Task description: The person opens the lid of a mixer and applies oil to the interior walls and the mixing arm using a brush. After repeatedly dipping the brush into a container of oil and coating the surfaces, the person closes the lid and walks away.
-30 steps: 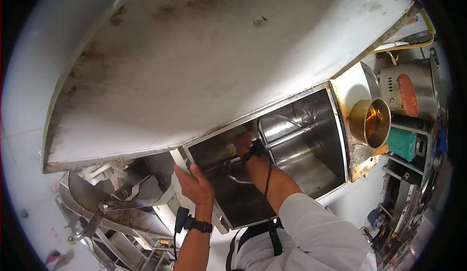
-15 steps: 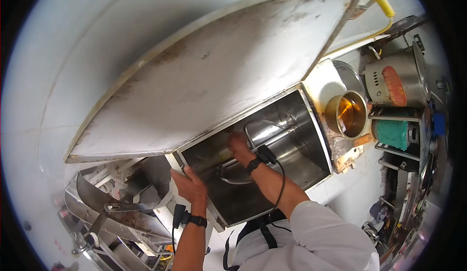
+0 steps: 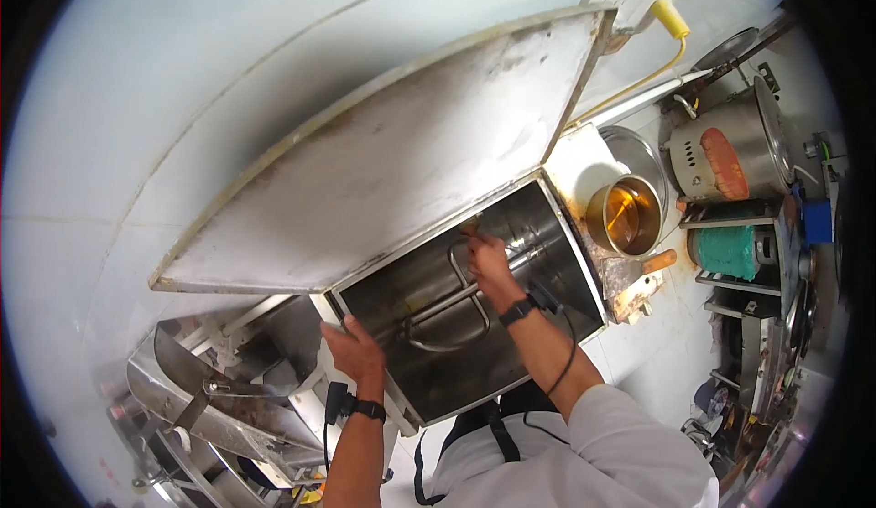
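Observation:
A stainless steel tub [image 3: 538,344] with bent mixing bars [image 3: 444,306] lies in front of me, its broad whitish lid [image 3: 392,161] tilted up at the back. My right hand [image 3: 490,266] reaches inside, above the bars and close to the back wall. Its fingers are closed around a small brownish thing [image 3: 471,225] that I cannot make out. On the tub's left side rests my left hand [image 3: 358,351], fingers stretched along the edge and thumb apart. Both wrists carry black straps with small devices and cables.
At the tub's right stand a metal pot [image 3: 625,216] of amber liquid and a wooden-handled scraper [image 3: 659,261]. Beyond them is a large steel pot [image 3: 730,148]. A yellow plug [image 3: 671,19] sits in a wall socket. Metal equipment [image 3: 219,399] crowds the left.
My right hand has moved rightward along the back wall of the tub, past the mixing bars. My left hand stays on the tub's left edge. The view has shifted slightly.

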Available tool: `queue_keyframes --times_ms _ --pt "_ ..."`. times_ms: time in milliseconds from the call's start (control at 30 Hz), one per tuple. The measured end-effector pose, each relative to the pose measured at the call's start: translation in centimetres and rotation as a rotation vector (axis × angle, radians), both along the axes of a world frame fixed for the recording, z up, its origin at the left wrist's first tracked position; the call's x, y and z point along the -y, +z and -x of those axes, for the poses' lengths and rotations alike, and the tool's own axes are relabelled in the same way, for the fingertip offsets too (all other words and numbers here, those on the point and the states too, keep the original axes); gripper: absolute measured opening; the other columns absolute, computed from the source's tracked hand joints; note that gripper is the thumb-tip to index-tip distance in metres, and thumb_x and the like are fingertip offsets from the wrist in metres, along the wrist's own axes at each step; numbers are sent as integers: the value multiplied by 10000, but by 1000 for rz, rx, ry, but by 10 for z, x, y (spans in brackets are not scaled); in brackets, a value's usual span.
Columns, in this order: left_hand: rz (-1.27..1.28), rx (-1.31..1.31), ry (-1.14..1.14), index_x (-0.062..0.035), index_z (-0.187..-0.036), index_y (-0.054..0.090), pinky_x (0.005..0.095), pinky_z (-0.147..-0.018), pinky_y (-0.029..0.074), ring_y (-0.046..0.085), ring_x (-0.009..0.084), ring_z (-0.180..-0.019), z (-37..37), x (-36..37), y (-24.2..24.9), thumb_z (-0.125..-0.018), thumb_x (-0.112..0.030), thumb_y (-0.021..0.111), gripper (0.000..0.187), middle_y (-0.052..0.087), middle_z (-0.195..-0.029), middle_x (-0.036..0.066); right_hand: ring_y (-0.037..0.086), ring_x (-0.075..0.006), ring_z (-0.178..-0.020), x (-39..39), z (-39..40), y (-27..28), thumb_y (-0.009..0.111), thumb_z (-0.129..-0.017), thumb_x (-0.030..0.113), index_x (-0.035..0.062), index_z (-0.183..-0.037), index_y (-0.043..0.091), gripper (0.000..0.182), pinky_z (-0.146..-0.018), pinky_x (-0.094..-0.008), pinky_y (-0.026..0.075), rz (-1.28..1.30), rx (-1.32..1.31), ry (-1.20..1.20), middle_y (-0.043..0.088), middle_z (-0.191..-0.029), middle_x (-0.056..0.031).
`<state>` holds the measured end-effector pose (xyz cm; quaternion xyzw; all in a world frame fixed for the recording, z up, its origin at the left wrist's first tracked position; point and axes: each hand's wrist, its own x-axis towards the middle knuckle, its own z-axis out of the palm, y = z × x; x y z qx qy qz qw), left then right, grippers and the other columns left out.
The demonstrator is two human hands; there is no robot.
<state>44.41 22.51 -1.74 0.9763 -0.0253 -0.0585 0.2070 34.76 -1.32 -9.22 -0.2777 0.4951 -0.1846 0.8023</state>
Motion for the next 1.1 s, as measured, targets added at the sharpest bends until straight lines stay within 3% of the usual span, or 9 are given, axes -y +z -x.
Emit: queue_keyframes --times_ms 100,333,467,667,800,900,933,1000,1100 --pt "15 33 -6 74 -1276 391 473 -891 420 543 444 -1051 -2 2 -3 -965 -398 435 567 546 -1154 290 347 -25 -466 16 26 30 502 -835 5 15 -1114 521 280 -357 -188 240 96 -77 -131 483 -723 10" --pt "27 108 -47 47 -1184 436 486 -821 426 555 460 -974 -3 -2 -10 -972 -405 419 499 574 -1064 283 354 -55 -452 53 2 -76 518 -843 30 32 -953 535 112 -364 -234 255 305 -298 -86 406 -596 36" --pt "8 179 -25 42 -1155 439 491 -811 422 552 464 -961 -5 4 -9 -972 -408 418 486 573 -1048 281 431 -89 -593 25 23 74 494 -860 66 -48 -1001 580 201 -523 -270 364 400 -293 131 508 -710 -32" --pt "14 -132 8 87 -1307 372 478 -939 409 517 453 -1112 -4 6 13 -962 -413 439 611 519 -1207 305 454 -88 -668 0 30 55 482 -870 57 -67 -1109 558 280 -584 -273 392 264 -266 9 519 -758 -29" --pt "26 -25 -7 80 -1291 390 476 -929 416 524 448 -1108 -2 -3 -1 -960 -402 447 587 524 -1199 302 611 -318 -772 -27 -12 64 487 -866 46 -86 -1213 494 371 -716 -404 471 611 -422 92 618 -868 -205" --pt "41 23 -13 83 -1294 387 473 -929 417 525 449 -1104 -4 2 -9 -960 -400 449 591 527 -1195 302 568 -196 -804 -69 3 90 480 -876 58 -84 -1329 411 480 -725 -314 445 967 -386 192 582 -886 -137" --pt "6 84 -8 84 -1295 386 472 -931 417 526 451 -1102 -2 -1 -10 -960 -399 451 591 529 -1192 303 568 -196 -804 -73 8 90 480 -876 58 -84 -1329 411 480 -725 -314 445 968 -387 194 582 -886 -137" --pt "35 -24 13 87 -1296 384 475 -930 416 524 454 -1101 -2 7 13 -960 -406 447 599 529 -1191 306 607 -456 -916 -77 20 84 461 -841 -13 -69 -1335 414 499 -791 -452 474 1085 -315 179 602 -990 -320" --pt "51 -65 24 91 -1295 380 481 -921 419 523 457 -1096 -1 2 10 -961 -414 438 609 531 -1184 310 614 -450 -880 -58 4 70 466 -849 -8 -62 -1332 414 489 -760 -463 479 798 -401 211 606 -970 -309"
